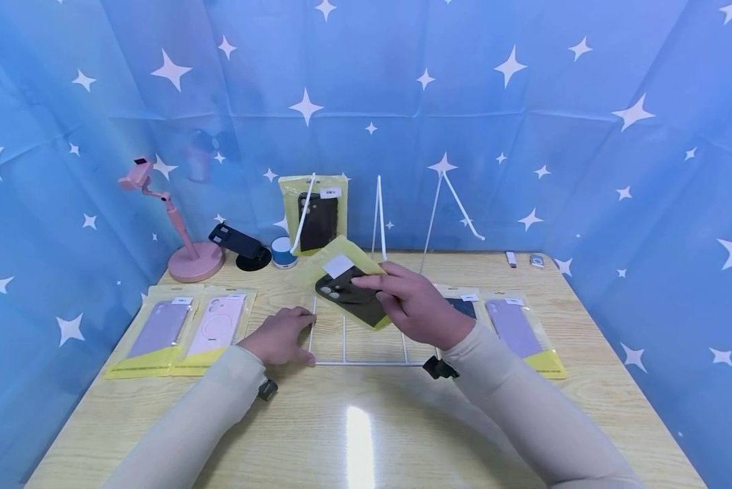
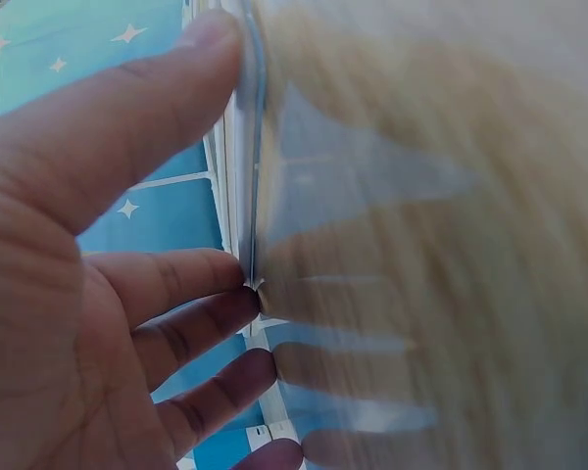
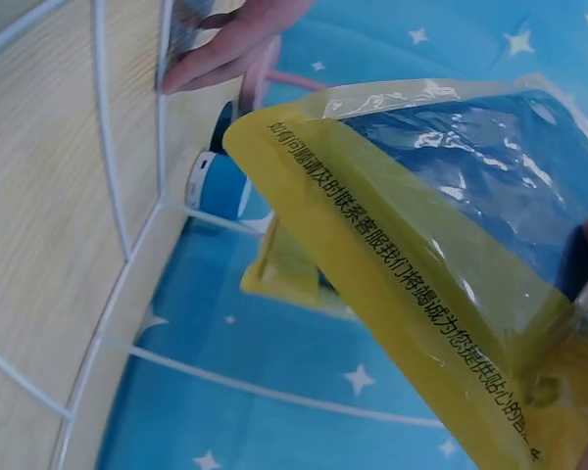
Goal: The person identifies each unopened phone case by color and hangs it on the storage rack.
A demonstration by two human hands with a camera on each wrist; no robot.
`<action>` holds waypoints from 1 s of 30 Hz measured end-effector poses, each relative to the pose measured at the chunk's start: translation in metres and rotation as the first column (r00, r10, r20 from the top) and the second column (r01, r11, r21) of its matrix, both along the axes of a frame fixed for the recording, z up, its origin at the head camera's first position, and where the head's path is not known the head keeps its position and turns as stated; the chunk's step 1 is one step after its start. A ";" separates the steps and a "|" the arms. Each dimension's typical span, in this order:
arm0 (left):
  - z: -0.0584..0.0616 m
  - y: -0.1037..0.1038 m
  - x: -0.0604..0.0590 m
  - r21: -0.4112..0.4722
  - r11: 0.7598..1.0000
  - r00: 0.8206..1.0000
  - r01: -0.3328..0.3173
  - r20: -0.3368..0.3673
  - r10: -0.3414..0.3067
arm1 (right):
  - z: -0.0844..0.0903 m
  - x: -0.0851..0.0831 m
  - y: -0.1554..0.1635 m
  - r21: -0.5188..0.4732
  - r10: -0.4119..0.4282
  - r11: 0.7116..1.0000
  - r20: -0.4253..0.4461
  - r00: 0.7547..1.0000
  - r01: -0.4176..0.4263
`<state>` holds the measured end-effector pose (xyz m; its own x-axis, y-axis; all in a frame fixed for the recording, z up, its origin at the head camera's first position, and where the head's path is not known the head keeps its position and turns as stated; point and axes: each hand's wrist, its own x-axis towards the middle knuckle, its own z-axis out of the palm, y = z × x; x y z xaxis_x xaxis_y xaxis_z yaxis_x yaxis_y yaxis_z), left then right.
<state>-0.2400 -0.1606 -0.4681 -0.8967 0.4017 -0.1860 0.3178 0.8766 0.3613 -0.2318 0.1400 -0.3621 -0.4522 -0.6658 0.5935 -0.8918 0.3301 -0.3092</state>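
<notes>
Right hand [image 1: 426,304] pinches the packet [image 1: 355,303], best kept steady, as the left hand [image 1: 282,335] rests loose at the rack's [image 1: 372,363] edge.

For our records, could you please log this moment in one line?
Right hand: holds bagged black phone case over white wire rack | Left hand: at rack's left edge | Left prong: second bagged case hanging

blue cloth backdrop [image 1: 366,54] on three sides: left, back, right. printed all over with white four-pointed stars [image 1: 306,106], mixed sizes. soft vertical folds plus a faint horizontal crease along the back. pale wood-grain table [image 1: 433,451], far edge close to the cloth. light: one bright elongated glare streak [image 1: 360,448] on its near part, mid-width.
</notes>
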 end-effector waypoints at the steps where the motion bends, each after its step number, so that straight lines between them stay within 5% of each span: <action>1: 0.000 0.000 0.000 0.000 1.000 1.000 0.001 0.001 -0.001 | 0.002 0.000 -0.002 -0.006 0.005 1.000 -0.017 1.000 -0.006; 19: -0.007 0.000 -0.004 -0.017 1.000 0.999 -0.024 0.021 0.024 | 0.011 0.006 -0.024 -0.092 0.072 0.992 -0.101 0.992 -0.082; 30: -0.005 -0.001 -0.002 0.008 1.000 1.000 0.004 -0.009 -0.004 | 0.014 0.003 -0.029 -0.058 0.032 0.998 -0.096 0.995 -0.038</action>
<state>-0.2417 -0.1618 -0.4729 -0.8966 0.4071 -0.1746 0.3250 0.8725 0.3649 -0.2286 0.1107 -0.3479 -0.3689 -0.6422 0.6720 -0.9288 0.2814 -0.2410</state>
